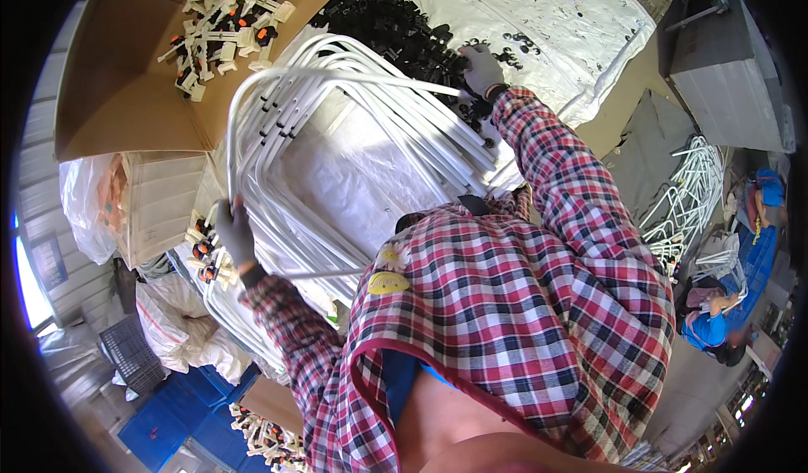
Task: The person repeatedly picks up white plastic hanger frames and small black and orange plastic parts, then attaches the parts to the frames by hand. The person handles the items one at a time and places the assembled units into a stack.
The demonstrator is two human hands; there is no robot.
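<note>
My left hand (235, 234), in a grey glove, is closed round one leg of a white bent tube (231, 146). This tube is raised over a stack of similar white bent tubes (396, 111), several of which carry black fittings. My right hand (482, 69), gloved in grey too, is at the edge of a heap of small black plastic parts (404, 31), just beyond the raised tube's other end. Its fingers are curled, and whatever they hold is hidden.
At the far left stands an open cardboard box (126, 61) with white, black and orange fittings (231, 23). A white sheet (539, 18) lies under the black parts. More white tubes (694, 187) lie on the right, near a person in blue (703, 326). White sacks (181, 317) sit at left.
</note>
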